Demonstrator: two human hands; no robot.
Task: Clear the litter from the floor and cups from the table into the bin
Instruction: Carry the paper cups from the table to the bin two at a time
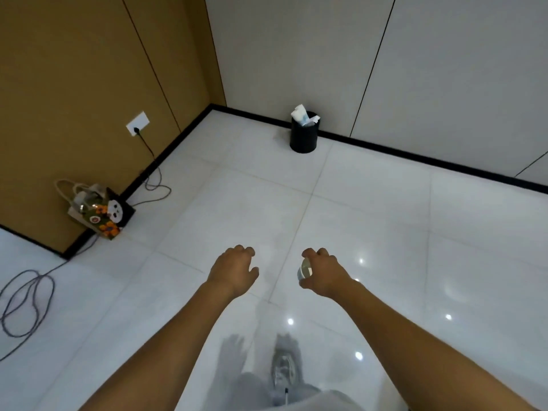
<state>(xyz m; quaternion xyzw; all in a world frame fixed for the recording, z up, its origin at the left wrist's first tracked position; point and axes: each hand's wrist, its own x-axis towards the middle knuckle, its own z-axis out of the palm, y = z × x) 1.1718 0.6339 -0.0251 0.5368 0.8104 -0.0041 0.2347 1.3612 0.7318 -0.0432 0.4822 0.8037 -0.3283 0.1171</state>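
White paper cup gripped in my right hand, left hand loose and empty, could bounce off the crammed round black bin.

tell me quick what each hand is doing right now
Left hand: empty, fingers loosely curled, holding nothing.
Right hand: closed around a small paper cup.

Both hands reach forward over the floor, the left hand empty, the right hand closed round a cup. Well ahead of the fingertips, a bin stands against the wall with litter in it. Far left of the fingers, a bag leans on the side wall, a cable trailing beside it.
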